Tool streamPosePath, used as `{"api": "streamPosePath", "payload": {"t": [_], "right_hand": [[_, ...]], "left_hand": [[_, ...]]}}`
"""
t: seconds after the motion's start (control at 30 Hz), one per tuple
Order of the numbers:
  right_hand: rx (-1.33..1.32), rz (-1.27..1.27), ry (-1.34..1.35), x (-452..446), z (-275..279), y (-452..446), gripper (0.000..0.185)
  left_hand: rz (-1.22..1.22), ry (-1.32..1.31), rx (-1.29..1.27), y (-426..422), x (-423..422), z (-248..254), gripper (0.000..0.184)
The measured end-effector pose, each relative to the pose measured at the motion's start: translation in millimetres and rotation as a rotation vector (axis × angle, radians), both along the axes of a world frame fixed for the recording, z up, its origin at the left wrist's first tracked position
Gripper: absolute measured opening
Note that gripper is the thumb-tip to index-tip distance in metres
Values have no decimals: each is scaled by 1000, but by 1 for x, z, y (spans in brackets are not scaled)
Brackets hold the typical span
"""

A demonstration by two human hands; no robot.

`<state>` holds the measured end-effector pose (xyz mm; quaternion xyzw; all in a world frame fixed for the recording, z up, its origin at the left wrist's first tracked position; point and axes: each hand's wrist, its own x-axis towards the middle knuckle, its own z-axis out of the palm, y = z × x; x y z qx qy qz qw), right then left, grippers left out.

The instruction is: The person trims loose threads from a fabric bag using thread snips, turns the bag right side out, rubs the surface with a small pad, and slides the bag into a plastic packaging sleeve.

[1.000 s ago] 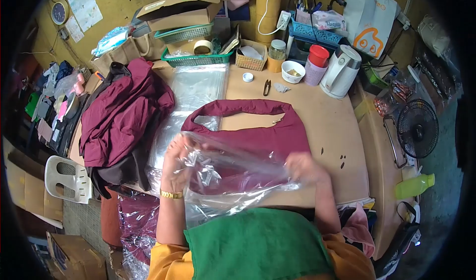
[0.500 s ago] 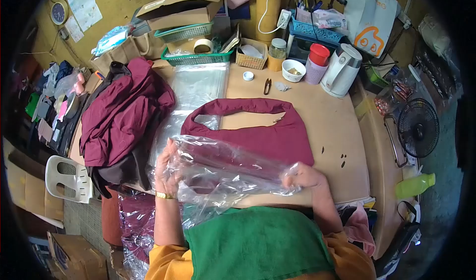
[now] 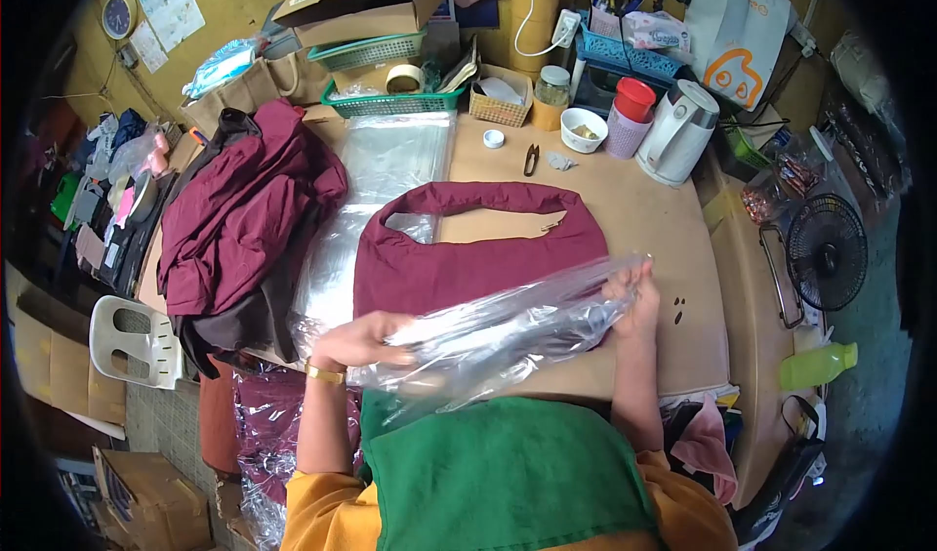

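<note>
A clear plastic bag [image 3: 508, 326] stretches slantwise between my two hands, in front of my body. My right hand [image 3: 634, 297], raised higher, has its fingers closed around the bag's right end. At the other end, my left hand [image 3: 366, 341] points rightward with the plastic between thumb and fingers; their exact grip is partly blurred. Just beyond the plastic lies a maroon shoulder bag [image 3: 478, 263], flat on the table with its strap loop away from me. The plastic overlaps its lower edge. Flat clear plastic bags [image 3: 395, 161] lie to its left.
Maroon and dark fabric [image 3: 244, 209] is heaped at the left. Thread snips [image 3: 531, 160], a white cap [image 3: 493, 138], a bowl [image 3: 583, 131], a red-topped cup [image 3: 632, 117] and a kettle [image 3: 678, 133] stand or lie at the back. A fan [image 3: 827, 251] is at the right.
My right hand has risen to the right, pulling its end of the plastic bag up. My left hand has dropped and turned from upright to pointing right. The plastic is narrower and more slanted.
</note>
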<state>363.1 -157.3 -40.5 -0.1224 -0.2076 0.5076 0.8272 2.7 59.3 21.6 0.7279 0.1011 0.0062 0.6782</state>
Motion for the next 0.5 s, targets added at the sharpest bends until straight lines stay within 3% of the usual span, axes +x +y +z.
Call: {"api": "streamPosePath", "payload": {"t": [0.07, 0.1, 0.13, 0.2, 0.23, 0.27, 0.3, 0.37, 0.43, 0.47, 0.5], "right_hand": [[-147, 133, -55, 7, -18, -8, 28], [-291, 268, -112, 8, -24, -10, 28], [-269, 183, -1041, -2, -9, -3, 26], [-256, 827, -1629, -21, 24, 6, 24], [-255, 824, -1630, -23, 19, 2, 24], [-286, 421, -1251, -26, 5, -6, 29], [-284, 321, -824, -22, -2, -1, 36], [-20, 103, 22, -13, -17, 8, 51], [180, 184, 144, -8, -10, 9, 57], [2, 301, -12, -4, -20, 4, 53], [-143, 308, -627, -7, -8, 8, 45]], "left_hand": [[156, 352, 61, 11, -3, -20, 22], [385, 22, -180, 12, 0, -18, 15], [605, -315, -424, 12, 2, -17, 14], [943, -478, -864, 15, 4, -14, 14], [477, -596, -1115, 21, 4, -20, 17], [-14, -689, -1321, 29, 0, -30, 20], [384, -523, -1016, 21, -20, -43, 23], [400, -329, -365, 7, -9, -20, 26], [90, 219, -58, 15, -10, -29, 29], [361, 36, -201, 17, -13, -31, 22], [590, -189, -301, 16, -11, -22, 17]]}}
